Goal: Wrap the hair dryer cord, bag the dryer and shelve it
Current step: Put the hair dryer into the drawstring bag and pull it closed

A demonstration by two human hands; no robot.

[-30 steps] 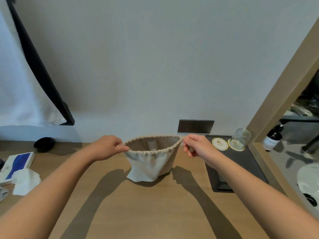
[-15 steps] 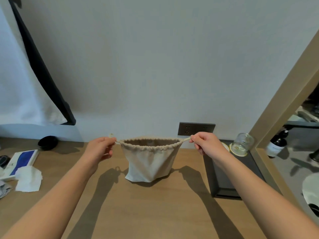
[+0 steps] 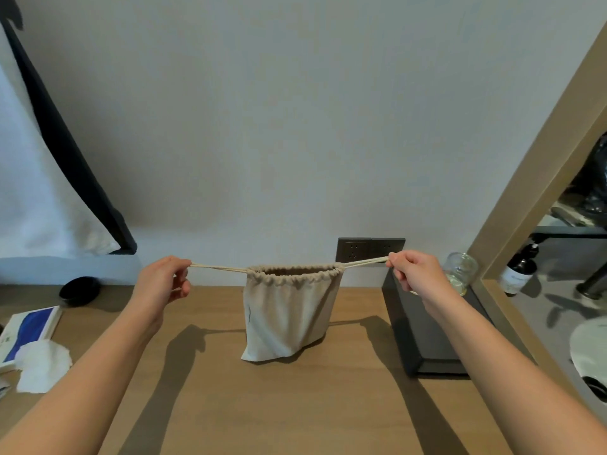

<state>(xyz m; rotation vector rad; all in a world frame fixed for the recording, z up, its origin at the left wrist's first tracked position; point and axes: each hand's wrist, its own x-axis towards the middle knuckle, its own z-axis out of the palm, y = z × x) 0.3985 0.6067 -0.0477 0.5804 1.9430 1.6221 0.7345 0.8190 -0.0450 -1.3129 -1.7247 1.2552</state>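
A beige cloth drawstring bag (image 3: 289, 316) stands on the wooden counter (image 3: 295, 405), its gathered mouth partly drawn in. My left hand (image 3: 162, 284) grips the left drawstring (image 3: 218, 267), stretched taut out from the bag. My right hand (image 3: 417, 274) grips the right drawstring (image 3: 366, 262) the same way. The bag hangs between the two hands with its bottom corner touching the counter. The hair dryer itself is hidden; I cannot tell what is inside the bag.
A black tray (image 3: 427, 336) lies to the right with an upturned glass (image 3: 460, 272) on it. A wall socket (image 3: 369, 249) sits behind the bag. At left are a blue-and-white booklet (image 3: 28, 330), a crumpled tissue (image 3: 42, 366) and a black round object (image 3: 78, 290). A mirror frame (image 3: 532, 178) borders the right.
Both hands have moved apart, pulling the drawstrings outward. The bag's mouth has narrowed and gathered.
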